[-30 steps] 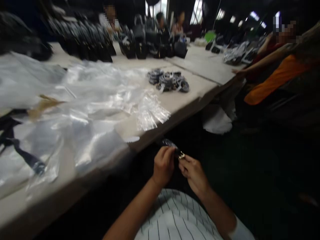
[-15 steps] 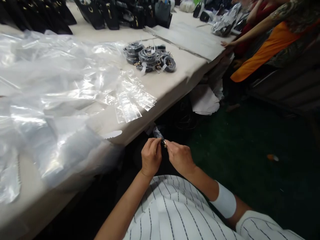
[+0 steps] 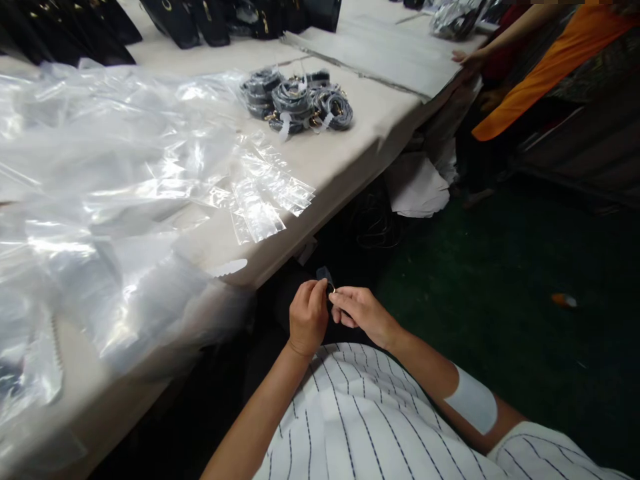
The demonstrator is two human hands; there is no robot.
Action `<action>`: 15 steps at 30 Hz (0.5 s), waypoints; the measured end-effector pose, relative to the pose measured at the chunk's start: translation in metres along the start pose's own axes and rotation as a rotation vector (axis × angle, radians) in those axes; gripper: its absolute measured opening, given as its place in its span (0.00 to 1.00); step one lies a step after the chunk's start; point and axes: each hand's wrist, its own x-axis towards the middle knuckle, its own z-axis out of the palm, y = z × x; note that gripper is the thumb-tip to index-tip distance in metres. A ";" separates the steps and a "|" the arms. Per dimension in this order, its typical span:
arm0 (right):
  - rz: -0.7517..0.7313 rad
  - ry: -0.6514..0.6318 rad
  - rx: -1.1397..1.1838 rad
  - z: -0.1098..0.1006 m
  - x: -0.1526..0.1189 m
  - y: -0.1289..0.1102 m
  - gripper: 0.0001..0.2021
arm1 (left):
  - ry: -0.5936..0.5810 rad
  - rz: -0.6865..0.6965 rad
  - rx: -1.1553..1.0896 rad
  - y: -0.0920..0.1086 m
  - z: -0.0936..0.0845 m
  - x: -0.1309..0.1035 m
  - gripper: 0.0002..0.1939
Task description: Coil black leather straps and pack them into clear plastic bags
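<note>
Left hand (image 3: 309,317) curled, pinching strap (image 3: 324,274); right hand (image 3: 364,313) half-curled, pinching gold fitting (image 3: 333,291). Ahead and left of hands: tabletop (image 3: 340,153) with plastic bags (image 3: 125,153), coiled straps (image 3: 293,99).

This place is looking like a bag workshop or factory floor: black bags with gold-coloured metal fittings (image 3: 183,27) are standing close together on a long, beige-topped work table (image 3: 333,153). Clear, glossy plastic wrapping (image 3: 150,153) is covering much of its near part, and dark grey coiled straps with white tags (image 3: 294,99) are lying in a cluster beside it. Farther along, another person's bare arm (image 3: 520,32) is reaching to the table's edge.
</note>
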 end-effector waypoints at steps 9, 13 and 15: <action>-0.109 0.273 0.121 0.006 0.001 0.033 0.16 | -0.049 0.093 0.013 0.004 0.003 0.003 0.13; -0.100 0.285 0.201 0.011 0.004 0.032 0.18 | -0.056 0.158 0.065 0.003 0.002 0.007 0.14; -0.135 0.306 0.203 0.013 0.006 0.034 0.19 | -0.057 0.148 0.089 0.004 0.002 0.008 0.14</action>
